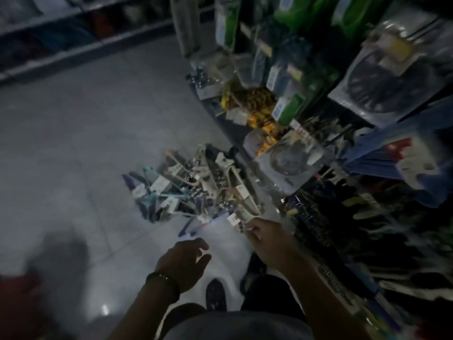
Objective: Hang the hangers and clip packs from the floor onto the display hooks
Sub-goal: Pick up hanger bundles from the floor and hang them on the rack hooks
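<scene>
Head cam, super blurry: tangled pile of hangers and clip packs [196,187] mid-frame on the floor [73,143], left hand [183,260] spread empty below it, right hand [267,239] at its near edge, grip impossible to tell, could snag neighbours if yanked.

Two hands in shot: one left hand [186,260], one right hand [266,240]. One dark bracelet [163,280], on the left wrist. One heap [196,185] of hangers and clip packs on the floor [73,143], too tangled and blurred to count piece by piece. One shoe [215,294] shows plainly below. Up on the display: one clear bag [389,82] with a dark coil, one clear pack [289,160] with a round disc, at least four green packs [291,106]. The rest is too blurred to number.
</scene>
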A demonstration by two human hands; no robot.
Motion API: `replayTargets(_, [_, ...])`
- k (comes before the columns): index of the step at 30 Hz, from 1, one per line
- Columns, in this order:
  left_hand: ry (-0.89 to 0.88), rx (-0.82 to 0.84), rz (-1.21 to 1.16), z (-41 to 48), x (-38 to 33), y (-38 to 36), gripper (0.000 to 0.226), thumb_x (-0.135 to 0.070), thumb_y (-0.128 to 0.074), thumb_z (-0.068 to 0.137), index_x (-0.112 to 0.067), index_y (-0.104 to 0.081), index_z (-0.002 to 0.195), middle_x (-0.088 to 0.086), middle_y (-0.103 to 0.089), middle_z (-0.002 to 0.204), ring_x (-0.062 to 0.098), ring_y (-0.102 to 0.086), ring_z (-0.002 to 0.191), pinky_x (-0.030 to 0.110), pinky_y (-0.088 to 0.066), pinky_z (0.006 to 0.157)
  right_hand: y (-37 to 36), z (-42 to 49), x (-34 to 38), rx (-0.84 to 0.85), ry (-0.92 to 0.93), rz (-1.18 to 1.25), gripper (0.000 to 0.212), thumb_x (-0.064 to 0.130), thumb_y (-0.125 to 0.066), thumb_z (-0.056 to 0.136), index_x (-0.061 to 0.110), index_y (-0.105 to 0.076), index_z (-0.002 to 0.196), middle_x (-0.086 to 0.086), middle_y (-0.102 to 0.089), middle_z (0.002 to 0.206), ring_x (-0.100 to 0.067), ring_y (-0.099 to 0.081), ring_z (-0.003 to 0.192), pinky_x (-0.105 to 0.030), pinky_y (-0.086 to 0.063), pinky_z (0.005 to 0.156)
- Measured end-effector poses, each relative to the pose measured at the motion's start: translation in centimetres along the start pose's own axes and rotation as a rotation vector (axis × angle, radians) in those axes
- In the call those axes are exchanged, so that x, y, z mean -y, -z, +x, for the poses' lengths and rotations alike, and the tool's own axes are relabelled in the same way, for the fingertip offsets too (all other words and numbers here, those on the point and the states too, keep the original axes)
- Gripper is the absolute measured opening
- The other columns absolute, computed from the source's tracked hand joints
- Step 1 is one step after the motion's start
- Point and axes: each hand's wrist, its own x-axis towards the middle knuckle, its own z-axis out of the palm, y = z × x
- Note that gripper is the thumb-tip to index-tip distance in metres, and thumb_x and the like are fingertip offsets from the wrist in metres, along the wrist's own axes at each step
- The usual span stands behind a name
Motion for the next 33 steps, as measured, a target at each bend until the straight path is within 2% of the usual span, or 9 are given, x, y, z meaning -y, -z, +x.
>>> replayTargets(5, [0.109,0.011,-0.070,6.1,2.3,1.8,0.027,-0.050,-0.057,0.101,-0.039,-0.065,0.124,-0.014,-0.072,0.117,0.011,-0.068,0.104,0.030,-0.055,0.094,-1.8,8.2,-0.4,0.076,-0.030,0.000,0.018,0.030,-0.066,0.099,0.016,-0.074,0.105,-0.003,-0.077,0.101,-0.018,-0.070,0.093,-0.023,-0.047,0.071])
replayTargets(10, [0.162,0.000,-0.028,16.2,4.4,1.6,0.031,-0.052,-0.054,0.101,-0.040,-0.060,0.129,-0.010,-0.065,0.130,0.012,-0.065,0.115,0.033,-0.053,0.101,-5.4,20.7,-4.1,0.163,-0.046,-0.020,0.018,0.032,-0.062,0.101,0.018,-0.072,0.107,0.000,-0.075,0.105,-0.018,-0.071,0.098,-0.035,-0.057,0.086])
replayTargets(12, [0.173,0.024,-0.017,20.7,5.9,1.1,0.033,-0.051,-0.053,0.102,-0.040,-0.057,0.132,-0.010,-0.061,0.135,0.012,-0.062,0.119,0.031,-0.051,0.103,-7.5,26.1,-6.0,0.205,-0.029,-0.053,0.018,0.030,-0.063,0.102,0.017,-0.072,0.108,0.001,-0.074,0.103,-0.016,-0.070,0.096,-0.034,-0.059,0.086])
replayTargets(16, [0.210,0.117,-0.015,30.4,10.5,-0.5,0.036,-0.050,-0.051,0.103,-0.038,-0.055,0.136,-0.008,-0.057,0.135,0.015,-0.058,0.123,0.033,-0.049,0.106,-11.9,36.4,-9.2,0.261,-0.040,-0.113,0.020,0.029,-0.059,0.103,0.016,-0.073,0.105,-0.004,-0.074,0.096,-0.020,-0.070,0.085,-0.039,-0.061,0.078])
replayTargets(20, [0.206,0.165,-0.003,40.8,16.1,-4.0,0.037,-0.051,-0.054,0.099,-0.031,-0.060,0.130,0.000,-0.061,0.124,0.022,-0.062,0.111,0.041,-0.055,0.096,-17.9,44.7,-13.1,0.267,-0.091,-0.146,0.014,0.026,-0.061,0.101,0.019,-0.066,0.091,-0.002,-0.069,0.085,-0.018,-0.067,0.078,-0.033,-0.057,0.068])
replayTargets(24, [0.184,0.187,0.001,52.1,22.5,-8.4,0.036,-0.045,-0.060,0.098,-0.026,-0.060,0.129,0.000,-0.061,0.126,0.018,-0.062,0.114,0.035,-0.055,0.096,-25.4,52.6,-17.5,0.358,-0.119,-0.255,0.015,0.027,-0.062,0.101,0.016,-0.065,0.111,-0.005,-0.071,0.101,-0.018,-0.067,0.085,-0.027,-0.048,0.066])
replayTargets(27, [0.231,0.095,0.018,59.7,28.3,-11.6,0.044,-0.041,-0.068,0.094,-0.026,-0.056,0.134,0.003,-0.054,0.136,0.020,-0.059,0.117,0.038,-0.057,0.098,-30.9,57.5,-20.2,0.240,-0.107,-0.338,0.031,0.029,-0.066,0.098,0.022,-0.055,0.126,-0.006,-0.065,0.115,-0.023,-0.068,0.100,-0.030,-0.051,0.071])
replayTargets(30, [0.299,0.098,0.047,65.5,33.1,-14.4,0.067,-0.042,-0.066,0.095,-0.023,-0.039,0.153,0.011,-0.032,0.158,0.033,-0.040,0.143,0.049,-0.047,0.113,-36.5,61.8,-22.5,0.205,-0.140,-0.475,0.047,0.034,-0.066,0.098,0.028,-0.045,0.140,-0.014,-0.052,0.137,-0.032,-0.062,0.115,-0.037,-0.053,0.077])
replayTargets(33, [0.345,0.067,0.007,68.9,36.3,-16.8,0.076,-0.037,-0.067,0.095,-0.021,-0.029,0.159,0.012,-0.020,0.165,0.036,-0.023,0.154,0.052,-0.039,0.120,-42.3,65.0,-23.8,0.225,-0.228,-0.466,0.047,0.038,-0.066,0.097,0.028,-0.047,0.139,-0.016,-0.051,0.142,-0.036,-0.059,0.122,-0.044,-0.057,0.087])
